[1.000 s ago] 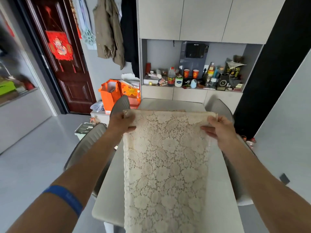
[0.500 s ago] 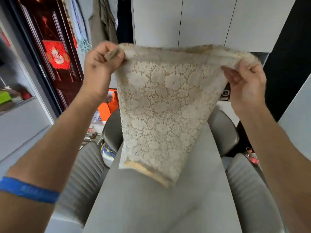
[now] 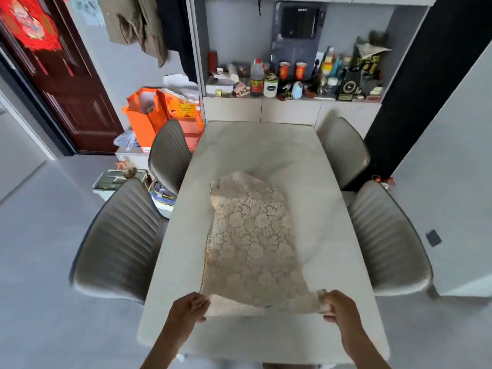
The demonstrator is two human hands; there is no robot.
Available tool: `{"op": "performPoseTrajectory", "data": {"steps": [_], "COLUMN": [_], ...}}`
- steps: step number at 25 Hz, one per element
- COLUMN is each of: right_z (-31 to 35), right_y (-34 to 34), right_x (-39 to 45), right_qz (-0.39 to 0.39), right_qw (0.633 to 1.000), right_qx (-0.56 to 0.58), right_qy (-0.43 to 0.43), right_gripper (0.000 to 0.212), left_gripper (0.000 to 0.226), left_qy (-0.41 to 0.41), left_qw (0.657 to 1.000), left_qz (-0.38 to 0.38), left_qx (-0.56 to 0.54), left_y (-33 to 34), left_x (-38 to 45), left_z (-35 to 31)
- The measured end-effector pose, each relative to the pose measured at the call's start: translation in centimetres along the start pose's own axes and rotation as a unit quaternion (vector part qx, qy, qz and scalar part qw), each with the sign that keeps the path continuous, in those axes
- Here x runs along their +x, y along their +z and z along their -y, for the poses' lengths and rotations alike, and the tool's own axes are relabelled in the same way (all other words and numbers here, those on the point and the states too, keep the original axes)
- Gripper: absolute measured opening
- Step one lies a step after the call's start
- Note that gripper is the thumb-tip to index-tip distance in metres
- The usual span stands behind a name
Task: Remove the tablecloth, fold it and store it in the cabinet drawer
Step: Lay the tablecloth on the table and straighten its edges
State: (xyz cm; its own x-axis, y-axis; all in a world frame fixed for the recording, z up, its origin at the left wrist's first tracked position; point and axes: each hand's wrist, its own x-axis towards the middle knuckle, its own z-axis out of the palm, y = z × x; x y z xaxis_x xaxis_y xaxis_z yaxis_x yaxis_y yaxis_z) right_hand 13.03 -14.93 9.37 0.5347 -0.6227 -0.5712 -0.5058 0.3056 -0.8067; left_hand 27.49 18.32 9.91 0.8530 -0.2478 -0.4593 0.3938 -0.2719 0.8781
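Now the cream lace tablecloth [image 3: 253, 243], folded into a long strip, lies lengthwise on the pale table [image 3: 332, 235], its far end rumpled near the table's middle. Left hand [image 3: 187, 308] pinches the near left corner, and right hand [image 3: 339, 306] grips the near right corner (fingers curled round bunched lace), both just above the tabletop. Four grey ribbed chairs [image 3: 119, 241] flank the table, two per side. Beyond stands a cabinet [image 3: 290, 109] with a cluttered shelf; orange bags [image 3: 145, 113] sit beside it.

Cream lace tablecloth [image 3: 253, 243] folded lengthwise, lying flat on table, far end rumpled
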Motion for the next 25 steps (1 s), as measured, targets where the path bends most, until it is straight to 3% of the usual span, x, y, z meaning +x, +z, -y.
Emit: {"op": "performPoseTrajectory", "data": {"steps": [4,9,12,15,17,25], "right_z": [-5.4,-4.6,-1.1,2.0,2.1,-2.7], "right_y": [0.3,2.2,3.8,5.4,5.9,1.0], "right_x": [-0.4,-1.0,-0.4,0.0,-0.6,-3.3], "right_qz": [-0.018,-0.022,-0.026,-0.035,-0.030,0.044], "right_qw": [0.990,0.989,0.996,0.997,0.996,0.989], "right_qx": [-0.073,-0.102,-0.053,-0.059,-0.088,-0.139], "right_qy": [0.119,0.109,0.064,0.033,0.015,-0.002], "right_gripper": [0.024,0.023,0.012,0.038,0.046,0.021], "left_gripper": [0.020,0.008,0.010,0.041,0.055,0.043], "left_qy": [-0.075,-0.130,-0.092,-0.048,-0.035,0.020], "left_qw": [0.997,0.991,0.995,0.992,0.988,0.997], "left_qz": [0.017,0.009,-0.023,-0.101,-0.102,-0.055], "left_qx": [0.022,0.025,0.021,0.063,0.109,0.054], "left_y": [-0.3,-1.9,-2.0,-1.5,-0.8,9.0], "left_x": [-1.5,-1.2,0.5,3.1,4.2,-0.4], "left_z": [3.7,4.0,2.1,-0.1,-0.5,2.6]}}
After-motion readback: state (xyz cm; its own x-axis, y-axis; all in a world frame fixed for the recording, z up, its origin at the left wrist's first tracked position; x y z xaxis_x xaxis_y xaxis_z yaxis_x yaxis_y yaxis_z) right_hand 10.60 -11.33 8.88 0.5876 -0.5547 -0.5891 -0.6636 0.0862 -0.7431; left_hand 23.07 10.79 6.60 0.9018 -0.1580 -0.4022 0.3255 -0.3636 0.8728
